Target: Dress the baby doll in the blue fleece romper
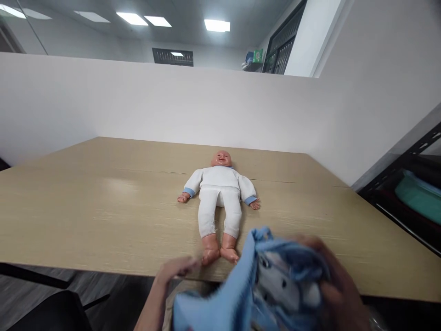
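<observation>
A light blue piece of cloth clothing (237, 285) with a grey-and-white printed patch is bunched up at the table's front edge. My right hand (334, 276) grips its right side, fingers partly hidden in the folds. To the left of the cloth, my left hand (177, 267) hovers by the table edge, apart from the cloth's upper part and smeared by motion. Just beyond both hands a baby doll (220, 197) lies on its back, feet toward me, in a white top with blue cuffs and white trousers. The cloth comes close to the doll's right-hand foot in view.
The doll lies on a wide wooden table (120, 207). A white partition wall (193, 105) with glass above stands behind it. On the right is a black metal shelf (406, 207) holding a green item (420, 195). A black chair (55, 312) stands at the lower left.
</observation>
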Demonstrator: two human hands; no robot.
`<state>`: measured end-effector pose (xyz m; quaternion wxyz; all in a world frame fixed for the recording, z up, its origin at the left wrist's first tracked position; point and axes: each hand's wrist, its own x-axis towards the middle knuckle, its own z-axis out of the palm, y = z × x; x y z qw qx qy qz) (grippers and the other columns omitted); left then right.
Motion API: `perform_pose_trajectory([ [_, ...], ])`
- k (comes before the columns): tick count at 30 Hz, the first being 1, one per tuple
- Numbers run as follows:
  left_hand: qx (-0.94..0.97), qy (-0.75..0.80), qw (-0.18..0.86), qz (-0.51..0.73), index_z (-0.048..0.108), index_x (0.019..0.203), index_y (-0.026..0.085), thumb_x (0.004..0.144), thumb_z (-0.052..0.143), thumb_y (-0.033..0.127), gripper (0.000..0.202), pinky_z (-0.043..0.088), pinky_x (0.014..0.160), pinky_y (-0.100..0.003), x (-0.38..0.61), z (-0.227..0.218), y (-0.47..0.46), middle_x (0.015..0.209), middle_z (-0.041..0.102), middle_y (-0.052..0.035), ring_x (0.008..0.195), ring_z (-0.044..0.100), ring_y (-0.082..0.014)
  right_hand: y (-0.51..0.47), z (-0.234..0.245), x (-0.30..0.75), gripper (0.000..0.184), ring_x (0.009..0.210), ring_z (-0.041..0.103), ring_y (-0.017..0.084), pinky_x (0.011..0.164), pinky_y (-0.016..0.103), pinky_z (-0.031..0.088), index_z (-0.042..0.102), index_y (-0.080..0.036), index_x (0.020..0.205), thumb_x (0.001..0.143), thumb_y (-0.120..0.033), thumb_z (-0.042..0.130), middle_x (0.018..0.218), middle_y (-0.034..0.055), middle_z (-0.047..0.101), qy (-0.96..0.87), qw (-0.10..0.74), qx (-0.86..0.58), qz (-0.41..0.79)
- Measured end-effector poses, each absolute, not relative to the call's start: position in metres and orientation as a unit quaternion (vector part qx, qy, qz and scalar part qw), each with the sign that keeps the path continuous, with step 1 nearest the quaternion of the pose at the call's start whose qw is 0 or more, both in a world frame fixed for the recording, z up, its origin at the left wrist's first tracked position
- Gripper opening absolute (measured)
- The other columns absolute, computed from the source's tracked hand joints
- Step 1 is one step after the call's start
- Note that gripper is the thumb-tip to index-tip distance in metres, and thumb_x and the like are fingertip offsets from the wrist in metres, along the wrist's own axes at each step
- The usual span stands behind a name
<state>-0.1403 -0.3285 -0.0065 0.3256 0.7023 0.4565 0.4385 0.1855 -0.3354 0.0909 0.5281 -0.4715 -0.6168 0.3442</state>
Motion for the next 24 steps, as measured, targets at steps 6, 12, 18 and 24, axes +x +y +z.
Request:
perform_pose_trajectory([
  [6, 0.739, 0.402, 0.259, 0.475, 0.030, 0.161, 0.036, 0.095, 0.072, 0.027, 0.079, 0.047, 0.120, -0.062, -0.110, 0.097, -0.256, 0.163, 0.043, -0.0144, 0.148, 0.049, -0.0371, -0.233, 0.177, 0.157, 0.010, 0.074, 0.055, 0.016, 0.066, 0.023, 0.048, 0.064, -0.027, 0.096, 0.099, -0.021, 0.057, 0.083, -0.0031, 0.061, -0.680, 0.514, -0.412, 0.320],
  [12, 0.794, 0.322, 0.198, 0.476, 0.055, 0.141, 0.030, 0.094, 0.079, 0.037, 0.054, 0.046, 0.121, -0.052, -0.086, 0.170, -0.177, 0.149, 0.058, -0.0091, 0.140, 0.055, -0.0319, -0.170, 0.207, 0.145, 0.010, 0.074, 0.055, 0.013, 0.064, 0.023, 0.045, 0.066, -0.026, 0.095, 0.101, -0.021, 0.058, 0.085, -0.0038, 0.062, -0.743, 0.442, -0.378, 0.330],
  [18, 0.859, 0.260, 0.110, 0.427, 0.046, 0.148, 0.028, 0.074, 0.096, 0.049, 0.092, 0.051, 0.113, -0.050, -0.070, 0.194, -0.131, 0.151, 0.052, -0.0126, 0.134, 0.054, -0.0352, -0.140, 0.209, 0.147, 0.010, 0.067, 0.054, 0.013, 0.058, 0.022, 0.045, 0.063, -0.024, 0.094, 0.102, -0.027, 0.058, 0.077, -0.0037, 0.059, -0.643, 0.504, -0.440, 0.374],
  [24, 0.844, 0.278, 0.198, 0.413, 0.061, 0.108, 0.024, 0.103, 0.062, 0.030, 0.007, 0.051, 0.082, -0.033, -0.065, 0.195, -0.101, 0.103, 0.066, -0.0024, 0.092, 0.062, -0.0213, -0.119, 0.198, 0.173, 0.029, 0.079, 0.065, 0.016, 0.067, 0.024, 0.053, 0.065, -0.028, 0.115, 0.098, -0.050, 0.073, 0.095, -0.0008, 0.070, -0.667, 0.447, -0.388, 0.452],
])
